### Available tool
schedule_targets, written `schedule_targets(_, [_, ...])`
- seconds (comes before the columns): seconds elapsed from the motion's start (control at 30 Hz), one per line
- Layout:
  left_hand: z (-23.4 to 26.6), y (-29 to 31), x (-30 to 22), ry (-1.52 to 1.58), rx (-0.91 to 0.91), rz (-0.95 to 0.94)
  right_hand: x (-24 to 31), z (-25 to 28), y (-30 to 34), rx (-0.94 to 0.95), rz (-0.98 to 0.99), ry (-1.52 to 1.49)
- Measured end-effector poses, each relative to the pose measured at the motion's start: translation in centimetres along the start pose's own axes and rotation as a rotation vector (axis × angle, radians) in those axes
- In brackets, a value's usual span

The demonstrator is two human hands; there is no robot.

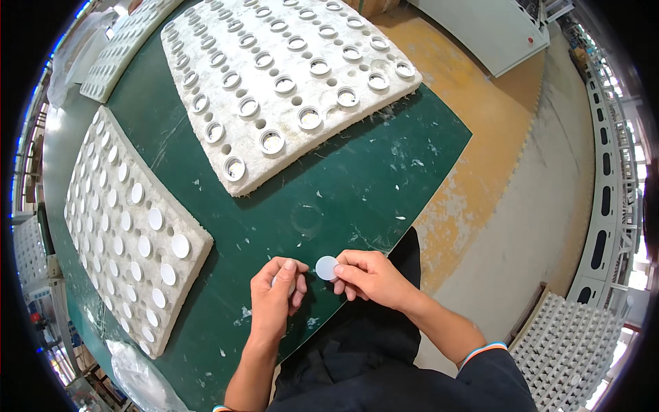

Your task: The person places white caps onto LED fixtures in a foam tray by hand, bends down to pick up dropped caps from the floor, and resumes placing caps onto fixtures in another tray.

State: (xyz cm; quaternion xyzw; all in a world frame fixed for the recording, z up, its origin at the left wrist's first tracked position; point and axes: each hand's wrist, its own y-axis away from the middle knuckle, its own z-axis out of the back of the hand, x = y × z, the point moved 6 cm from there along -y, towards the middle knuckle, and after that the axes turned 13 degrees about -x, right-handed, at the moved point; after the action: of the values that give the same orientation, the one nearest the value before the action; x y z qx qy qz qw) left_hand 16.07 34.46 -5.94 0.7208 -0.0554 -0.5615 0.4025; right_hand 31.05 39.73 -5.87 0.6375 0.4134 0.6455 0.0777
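Green table (357,185) lies bare beyond the fingers, its near edge just below both hands. Right hand (371,278) pinches a flat white round disc (326,268) at its fingertips; left hand (278,292) beside it curls around something small, mostly hidden.

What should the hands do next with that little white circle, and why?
Probably bring the white disc, pinched in the right hand, over to the small part curled in the left hand. The two hands sit close together above the green table, so joining them seems likely.
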Motion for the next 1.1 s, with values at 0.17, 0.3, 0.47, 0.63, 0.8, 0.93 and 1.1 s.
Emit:
schedule_targets(0.17, [0.0,0.1,-0.4,-0.128,0.106,0.003,0.7,0.0,-0.3,-0.071,0.078,0.140])
schedule_targets(0.3, [-0.3,-0.5,-0.2,-0.160,0.141,-0.023,0.9,-0.4,-0.8,-0.060,0.045,0.143])
schedule_targets(0.47, [-0.1,-1.1,-0.7,-0.163,0.112,-0.064,1.3,-0.7,-1.4,-0.067,0.020,0.155])
schedule_targets(0.63, [1.1,-1.6,-1.5,-0.187,-0.033,-0.131,2.2,-0.6,-1.9,-0.202,0.273,0.340])
schedule_targets(0.8, [2.3,-2.2,-2.2,-0.141,-0.042,-0.088,3.7,-1.4,-2.2,-0.308,0.490,0.364])
schedule_targets(0.93, [2.6,-2.6,-2.4,-0.150,-0.009,-0.080,4.5,-2.4,-2.4,-0.214,0.633,0.378])
schedule_targets(1.1, [3.0,-2.9,-2.6,-0.169,0.011,-0.072,5.5,-3.5,-2.9,-0.155,0.813,0.451])
